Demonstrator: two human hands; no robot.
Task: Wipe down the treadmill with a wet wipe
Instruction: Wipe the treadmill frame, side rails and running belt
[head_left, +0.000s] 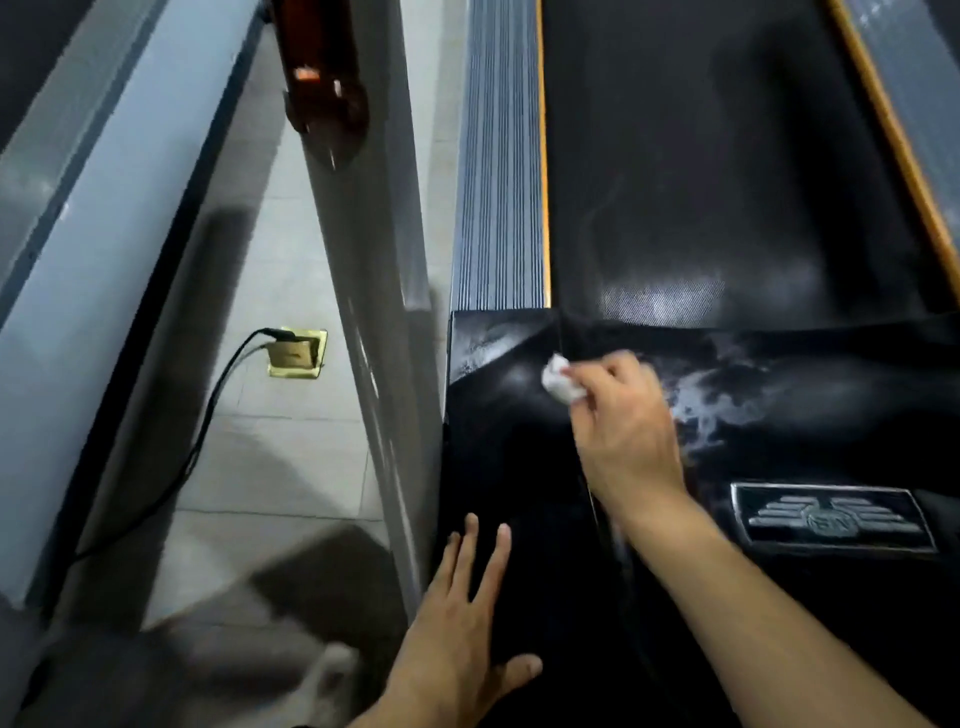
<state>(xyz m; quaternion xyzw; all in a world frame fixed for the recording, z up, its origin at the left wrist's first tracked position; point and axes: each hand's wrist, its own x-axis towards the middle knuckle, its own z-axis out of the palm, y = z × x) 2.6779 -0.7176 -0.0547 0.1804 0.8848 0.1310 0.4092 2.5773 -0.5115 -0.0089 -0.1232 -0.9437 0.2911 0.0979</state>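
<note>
— Your left hand (462, 618) lies flat, fingers (470, 540) spread and empty, on the glossy black treadmill motor cover (519, 467).

— And your right hand (623, 421)?

— Its fingers pinch the crumpled white wet wipe (560, 383) against the cover's left corner. Pale smears remain rightward; the dark running belt (701, 156) looks unwiped.

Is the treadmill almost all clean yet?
Not yet. The right hand is rubbing a balled-up wipe on the black cover, while the left hand rests flat. Whitish smears still show beside the wipe. The belt and ribbed side rail look untouched.
</note>
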